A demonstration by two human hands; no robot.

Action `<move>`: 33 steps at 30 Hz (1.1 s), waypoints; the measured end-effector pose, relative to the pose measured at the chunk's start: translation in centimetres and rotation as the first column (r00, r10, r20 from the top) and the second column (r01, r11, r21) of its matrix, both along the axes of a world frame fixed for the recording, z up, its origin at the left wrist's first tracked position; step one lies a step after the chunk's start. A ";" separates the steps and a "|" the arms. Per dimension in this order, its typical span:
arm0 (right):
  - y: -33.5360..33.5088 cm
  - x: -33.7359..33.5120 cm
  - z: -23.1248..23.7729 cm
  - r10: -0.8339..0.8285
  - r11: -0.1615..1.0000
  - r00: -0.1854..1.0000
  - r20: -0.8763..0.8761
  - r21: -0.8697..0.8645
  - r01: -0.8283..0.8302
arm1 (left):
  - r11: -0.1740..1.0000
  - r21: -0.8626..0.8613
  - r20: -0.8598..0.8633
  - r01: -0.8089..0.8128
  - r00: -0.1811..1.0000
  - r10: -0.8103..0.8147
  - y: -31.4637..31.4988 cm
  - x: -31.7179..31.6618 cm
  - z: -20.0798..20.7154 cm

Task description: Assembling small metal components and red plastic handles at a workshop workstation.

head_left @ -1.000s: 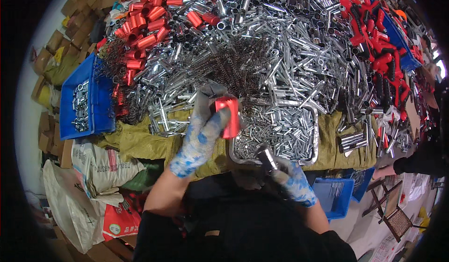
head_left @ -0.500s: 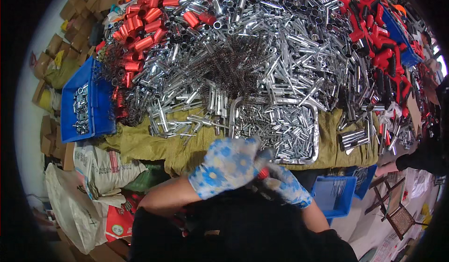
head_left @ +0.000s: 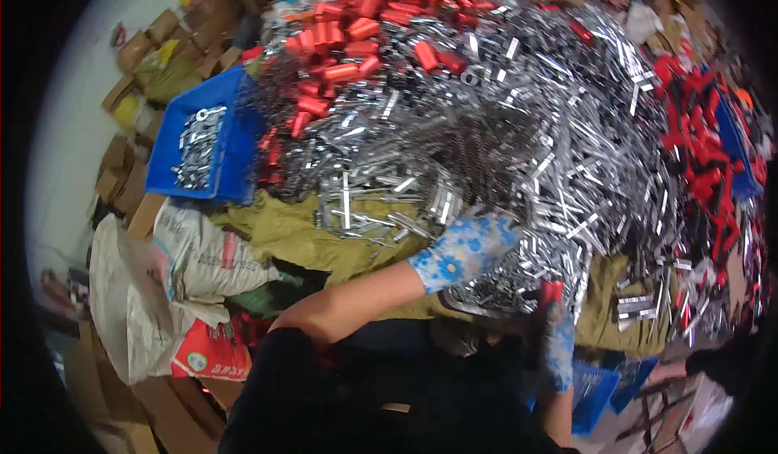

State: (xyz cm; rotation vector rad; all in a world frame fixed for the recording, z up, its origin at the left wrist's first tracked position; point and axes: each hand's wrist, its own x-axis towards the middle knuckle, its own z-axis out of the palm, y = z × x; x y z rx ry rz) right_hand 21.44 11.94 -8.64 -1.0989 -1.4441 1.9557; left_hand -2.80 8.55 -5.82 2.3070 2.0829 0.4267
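Note:
My left hand (head_left: pixel 470 253), in a white glove with blue flowers, reaches over the upper left of a metal tray (head_left: pixel 472 311) filled with small shiny metal pins. Its fingertips are blurred against the metal parts, so I cannot see whether they grip anything. At the tray's near right edge, my right hand (head_left: pixel 560 347) wears a matching glove and is closed around a dark piece with a red cylindrical end (head_left: pixel 551 292). That red end points up and away from me. A tangle of dark coil springs (head_left: pixel 482 150) lies just beyond my left hand.
A large heap of chromed tubes and rods (head_left: pixel 583 130) covers the table, with red cylinders (head_left: pixel 340 73) at far left. Blue bins stand at left (head_left: pixel 182 180) and lower right (head_left: pixel 593 397). Red handles (head_left: pixel 705 170) pile up at right. Another person's hand (head_left: pixel 666 372) shows at right.
My hands were together in front of my body. The left has moved out over the tray; the right has moved right, carrying the red-ended piece. The view has shifted too.

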 end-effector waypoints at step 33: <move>-0.2 -3.8 1.7 0.186 0.963 0.980 0.077 0.186 -0.197 | 0.889 -0.071 0.490 0.452 0.792 -0.363 0.1 -3.9 8.4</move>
